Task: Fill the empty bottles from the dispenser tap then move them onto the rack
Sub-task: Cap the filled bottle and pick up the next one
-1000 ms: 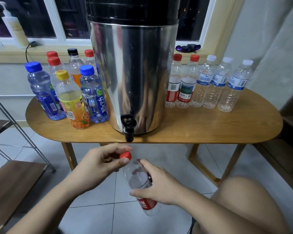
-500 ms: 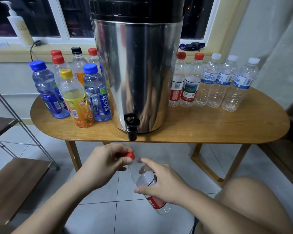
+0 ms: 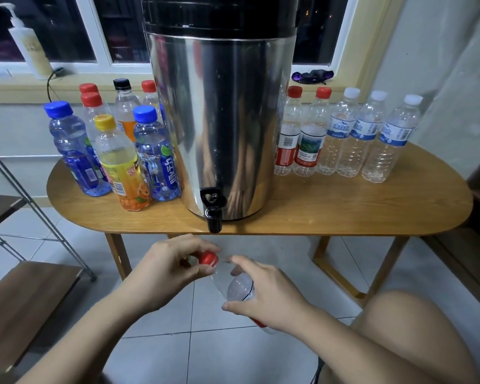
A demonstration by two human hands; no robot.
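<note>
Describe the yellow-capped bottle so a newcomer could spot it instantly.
Start at the steel dispenser on the wooden table. Among the bottles on its left, the yellow-capped bottle stands nearest the front edge. Only it has a yellow cap and orange-yellow label.

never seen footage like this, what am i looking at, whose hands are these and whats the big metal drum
There is no robot here. The one picture comes from a camera worn on a person's head, looking forward and down, so the two hands at the bottom are that person's own. The left hand pinches the red cap of a clear bottle, while the right hand grips the bottle's body, in front of the table and lower than its top. The big metal drum is a drinks dispenser with a black tap at its foot, standing on a wooden table. Left of it stand coloured-cap bottles. Right of it is a row of five clear bottles, two red-capped and three white-capped. A shelf rack is at far left.
</note>
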